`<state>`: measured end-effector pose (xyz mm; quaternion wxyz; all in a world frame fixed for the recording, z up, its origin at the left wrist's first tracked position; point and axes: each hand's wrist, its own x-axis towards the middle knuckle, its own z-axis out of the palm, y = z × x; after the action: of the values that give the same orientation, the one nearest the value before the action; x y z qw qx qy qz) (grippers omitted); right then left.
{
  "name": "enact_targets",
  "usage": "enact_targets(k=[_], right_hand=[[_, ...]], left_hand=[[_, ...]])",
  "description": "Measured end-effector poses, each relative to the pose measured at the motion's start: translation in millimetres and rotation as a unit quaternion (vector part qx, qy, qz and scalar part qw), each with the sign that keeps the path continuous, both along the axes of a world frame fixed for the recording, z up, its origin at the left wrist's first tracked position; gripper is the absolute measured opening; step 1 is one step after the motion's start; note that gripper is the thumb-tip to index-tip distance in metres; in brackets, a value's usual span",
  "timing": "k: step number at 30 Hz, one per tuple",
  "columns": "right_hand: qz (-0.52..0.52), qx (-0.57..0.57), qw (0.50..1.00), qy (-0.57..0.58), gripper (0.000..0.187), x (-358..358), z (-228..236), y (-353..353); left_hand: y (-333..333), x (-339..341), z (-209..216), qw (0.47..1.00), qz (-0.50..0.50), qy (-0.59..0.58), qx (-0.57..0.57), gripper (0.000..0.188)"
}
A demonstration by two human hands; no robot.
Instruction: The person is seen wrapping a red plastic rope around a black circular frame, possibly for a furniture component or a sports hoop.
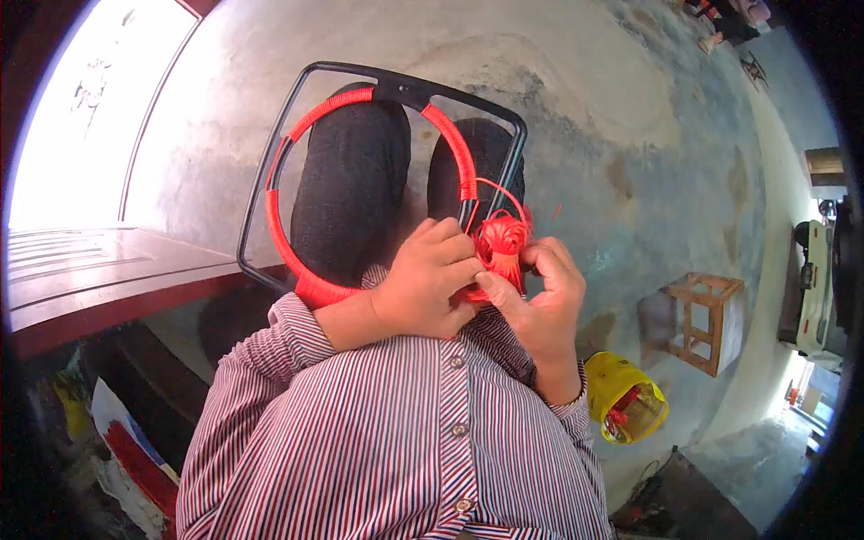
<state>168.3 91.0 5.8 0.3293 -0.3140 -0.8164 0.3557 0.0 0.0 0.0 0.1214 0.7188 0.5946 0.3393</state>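
Across my lap lies a black metal frame (459, 93) with rounded corners. Inside it is a ring (463, 148) wrapped in red plastic cord, with black bare gaps at the top, left and right. My left hand (427, 274) is closed at the ring's lower right side, its fingertips near the winding. With thumb and fingers my right hand (544, 297) pinches a bunched hank of red cord (502, 241) beside it. A loop of this cord runs up to the ring's right side. The fingers partly hide where hank and ring meet.
A yellow bucket (605, 382) holding red scraps is on the concrete floor to the right, near a wooden stool (706, 324). At left is a panelled wooden door (117, 270). Another person's foot (711, 42) shows at the far upper right.
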Motion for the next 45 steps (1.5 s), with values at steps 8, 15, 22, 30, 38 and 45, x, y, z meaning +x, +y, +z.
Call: enact_targets(k=[8, 15, 22, 30, 38, 45], right_hand=[[0.225, -0.369, 0.799, 0.42, 0.04, 52.5, 8.6, 44.8], [0.135, -0.484, 0.744, 0.441, 0.04, 58.3, -14.6, 44.2], [-0.262, -0.392, 0.726, 0.501, 0.018, 85.0, -2.1, 59.9], [-0.34, -0.272, 0.849, 0.299, 0.017, 99.0, -10.7, 71.4], [-0.025, -0.423, 0.896, 0.134, 0.014, 3.8, -20.3, 13.4], [0.054, -0.504, 0.822, 0.258, 0.02, 34.2, 1.7, 5.6]], left_hand=[[8.1, -13.5, -8.1, 0.796, 0.2, -0.54, -0.185, 0.018], [12.2, -11.8, -16.3, 0.724, 0.048, -0.634, -0.267, 0.027], [8.2, -17.1, -14.8, 0.758, 0.076, -0.577, -0.295, 0.025], [11.4, -13.0, -14.8, 0.727, 0.091, -0.612, -0.298, 0.026], [5.8, -14.8, -17.6, 0.726, 0.095, -0.612, -0.299, 0.015], [10.5, -12.2, -18.7, 0.757, 0.113, -0.564, -0.308, 0.012]])
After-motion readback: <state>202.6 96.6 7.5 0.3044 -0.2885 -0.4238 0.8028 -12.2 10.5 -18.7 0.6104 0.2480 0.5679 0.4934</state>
